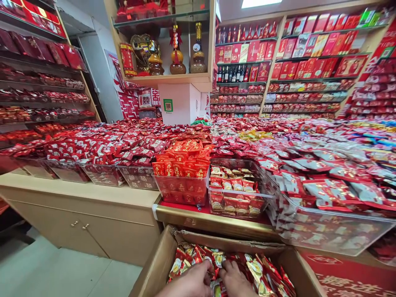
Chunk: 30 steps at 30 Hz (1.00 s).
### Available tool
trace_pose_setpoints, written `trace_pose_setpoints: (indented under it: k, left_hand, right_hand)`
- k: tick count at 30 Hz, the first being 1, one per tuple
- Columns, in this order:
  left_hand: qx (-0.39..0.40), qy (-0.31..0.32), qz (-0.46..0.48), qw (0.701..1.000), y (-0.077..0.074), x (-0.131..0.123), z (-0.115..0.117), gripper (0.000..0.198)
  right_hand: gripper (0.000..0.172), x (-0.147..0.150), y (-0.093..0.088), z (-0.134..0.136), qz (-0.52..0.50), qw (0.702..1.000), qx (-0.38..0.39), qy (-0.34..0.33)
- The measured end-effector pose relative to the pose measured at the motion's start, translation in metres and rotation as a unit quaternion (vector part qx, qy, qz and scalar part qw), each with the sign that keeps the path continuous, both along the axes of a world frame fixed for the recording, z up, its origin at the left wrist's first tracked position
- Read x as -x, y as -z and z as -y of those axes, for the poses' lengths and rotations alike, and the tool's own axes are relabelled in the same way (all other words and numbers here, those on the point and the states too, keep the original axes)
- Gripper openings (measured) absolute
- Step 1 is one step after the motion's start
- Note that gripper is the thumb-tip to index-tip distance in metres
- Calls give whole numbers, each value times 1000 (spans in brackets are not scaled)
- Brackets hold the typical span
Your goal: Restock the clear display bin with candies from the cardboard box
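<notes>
An open cardboard box sits low in front of me, filled with small red and gold snack packets that carry a pale yellow fruit picture. Both hands reach into it from below. My left hand lies on the packets left of centre, fingers bent a little and apart. Close beside it on the right, my right hand touches the packets with its fingers spread and tips pointing down among them. Between the hands a few packets show. Just beyond the box stands a clear bin holding similar red and gold packets stacked in rows.
Left of that bin stands another clear bin of bright red packets. A large clear bin heaped with red and white packets juts out at right. A beige cabinet runs along the left. Stocked shelves line the back.
</notes>
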<state>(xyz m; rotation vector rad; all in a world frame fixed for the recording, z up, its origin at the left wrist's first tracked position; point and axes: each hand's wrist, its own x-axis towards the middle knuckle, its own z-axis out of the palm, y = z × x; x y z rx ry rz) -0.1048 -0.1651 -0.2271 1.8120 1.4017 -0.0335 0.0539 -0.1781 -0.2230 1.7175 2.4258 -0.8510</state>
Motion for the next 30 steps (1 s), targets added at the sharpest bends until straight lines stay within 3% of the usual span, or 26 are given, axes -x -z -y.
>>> trace_pose_setpoints:
  k: [4,8,13,17,21,24,27,30]
  left_hand:
    - [-30,6,24,999,-4,-2,2,49]
    - [25,-2,107,994,-10,-3,3,40]
    - [127,-70,199,969,-21,-3,-3,35]
    - [71,-93,338,934,-37,-5,-10,35]
    - [2,-125,408,904,-58,-12,-11,39]
    - [37,-151,442,883,-69,-18,-7,45]
    - [87,-161,474,861,-73,-21,-4,46]
    - [98,-174,483,853,-71,-23,-4,45]
  right_hand:
    - [50,2,-1,0,49,997,-56,-5]
    - [34,-2,-5,-3,32,995,-91,-27]
    - [24,-5,-22,-10,-19,991,-135,-19]
    - [24,-11,-47,-14,-166,975,-149,8]
    - [33,-18,-66,-17,-369,923,-85,67]
    - [34,-20,-70,-19,-492,863,-1,117]
    - [33,-20,-70,-18,-549,817,65,164]
    - [30,-18,-70,-15,-577,792,95,174]
